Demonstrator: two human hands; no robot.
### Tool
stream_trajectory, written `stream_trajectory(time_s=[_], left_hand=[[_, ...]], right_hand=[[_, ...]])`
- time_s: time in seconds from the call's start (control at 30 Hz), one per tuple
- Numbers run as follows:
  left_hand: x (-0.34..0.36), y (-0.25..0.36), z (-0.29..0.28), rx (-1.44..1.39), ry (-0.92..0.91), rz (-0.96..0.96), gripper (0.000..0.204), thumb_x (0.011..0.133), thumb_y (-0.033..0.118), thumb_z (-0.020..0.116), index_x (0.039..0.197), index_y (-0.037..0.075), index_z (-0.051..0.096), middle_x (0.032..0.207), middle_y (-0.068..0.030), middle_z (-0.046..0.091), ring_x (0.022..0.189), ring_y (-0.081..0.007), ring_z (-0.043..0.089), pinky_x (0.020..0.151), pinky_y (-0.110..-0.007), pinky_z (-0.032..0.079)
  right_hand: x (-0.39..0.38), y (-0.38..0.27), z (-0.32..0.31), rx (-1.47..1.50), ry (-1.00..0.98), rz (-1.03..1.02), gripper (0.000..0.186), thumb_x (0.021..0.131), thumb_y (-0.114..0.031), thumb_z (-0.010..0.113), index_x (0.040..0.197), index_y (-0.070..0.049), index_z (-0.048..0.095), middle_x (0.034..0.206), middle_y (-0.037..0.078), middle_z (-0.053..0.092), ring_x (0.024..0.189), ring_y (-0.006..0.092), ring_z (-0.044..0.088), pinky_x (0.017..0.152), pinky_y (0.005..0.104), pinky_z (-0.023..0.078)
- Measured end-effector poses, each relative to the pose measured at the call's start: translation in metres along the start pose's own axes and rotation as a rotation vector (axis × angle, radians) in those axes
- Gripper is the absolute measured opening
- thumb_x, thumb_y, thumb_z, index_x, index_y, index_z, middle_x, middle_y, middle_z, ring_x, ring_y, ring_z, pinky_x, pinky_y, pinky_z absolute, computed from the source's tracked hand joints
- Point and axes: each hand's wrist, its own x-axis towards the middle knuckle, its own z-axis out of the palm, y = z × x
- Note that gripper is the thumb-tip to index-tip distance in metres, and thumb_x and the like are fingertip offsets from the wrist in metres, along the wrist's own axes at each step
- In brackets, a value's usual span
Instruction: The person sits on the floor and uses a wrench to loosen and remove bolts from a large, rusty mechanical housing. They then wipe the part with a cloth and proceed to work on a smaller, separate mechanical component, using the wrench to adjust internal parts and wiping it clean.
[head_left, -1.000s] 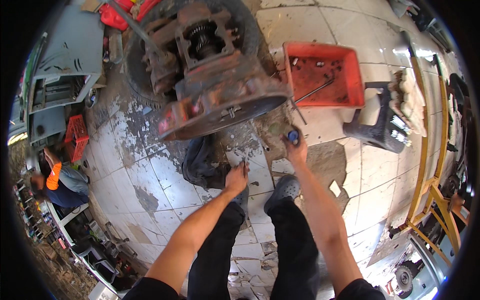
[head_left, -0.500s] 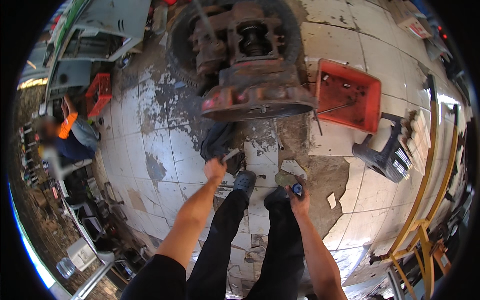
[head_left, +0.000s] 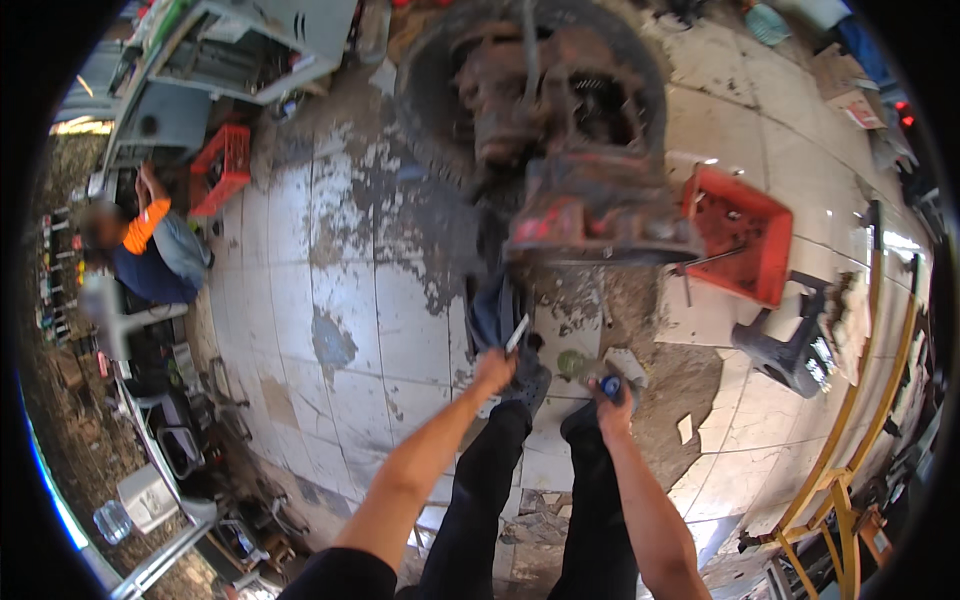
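My left hand point(head_left: 493, 372) is closed round a short, pale, flat tool point(head_left: 519, 333) that points up and away from me. Just beyond it lies a dark cloth point(head_left: 484, 305), close to my left shoe point(head_left: 530, 380). In my right hand point(head_left: 614, 408), held above my right foot, is a small round item with a blue top point(head_left: 611, 384); its exact kind is unclear. Ahead of both hands, a rusty gearbox housing point(head_left: 610, 205) with a wide round flange rests on a large tyre point(head_left: 430, 95). Neither hand touches the housing.
A red tray point(head_left: 775, 250) stands right of the housing, with a dark plastic stool point(head_left: 780, 350) nearer. Yellow metal frame bars point(head_left: 850, 420) run along the right. A person in orange and navy point(head_left: 155, 240) sits far left by a red crate point(head_left: 222, 172). Broken tiles point(head_left: 625, 365) lie near my feet.
The view has swung left, so the housing, tray and stool appear further right. Both hands keep hold of their items; my left hand now appears nearer my left shoe.
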Motion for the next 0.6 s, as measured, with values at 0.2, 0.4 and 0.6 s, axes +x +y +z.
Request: stream_trajectory(time_s=[0.2, 0.4, 0.6], left_hand=[[-0.22, 0.099, -0.024, -0.462, -0.093, 0.282, 0.055, 0.101, 0.054, 0.041, 0.084, 0.005, 0.06, 0.055, -0.0108, 0.046, 0.053, -0.0236, 0.05, 0.056, -0.039, 0.042], [-0.39, 0.258, -0.088, -0.933, -0.467, -0.014, 0.05, 0.098, 0.055, 0.051, 0.095, 0.006, 0.062, 0.057, -0.0033, 0.049, 0.049, -0.0152, 0.048, 0.051, -0.031, 0.039], [-0.464, 0.376, -0.107, -1.046, -0.603, 0.008, 0.052, 0.099, 0.054, 0.049, 0.104, 0.004, 0.061, 0.059, -0.0023, 0.049, 0.053, -0.0153, 0.049, 0.055, -0.03, 0.041]], right_hand=[[-0.113, -0.089, -0.081, -0.008, 0.164, 0.053, 0.057, 0.081, -0.017, 0.079, 0.132, -0.006, 0.057, 0.121, 0.015, 0.065, 0.115, 0.0243, 0.059, 0.099, 0.0341, 0.044], [-0.198, -0.228, -0.181, -0.091, 0.205, -0.065, 0.058, 0.08, -0.018, 0.078, 0.133, -0.007, 0.056, 0.133, 0.016, 0.058, 0.127, 0.0287, 0.052, 0.107, 0.0372, 0.039], [-0.209, -0.339, -0.257, 0.043, 0.31, -0.148, 0.056, 0.08, -0.02, 0.078, 0.13, -0.004, 0.058, 0.132, 0.017, 0.058, 0.127, 0.0296, 0.052, 0.107, 0.0373, 0.039]])
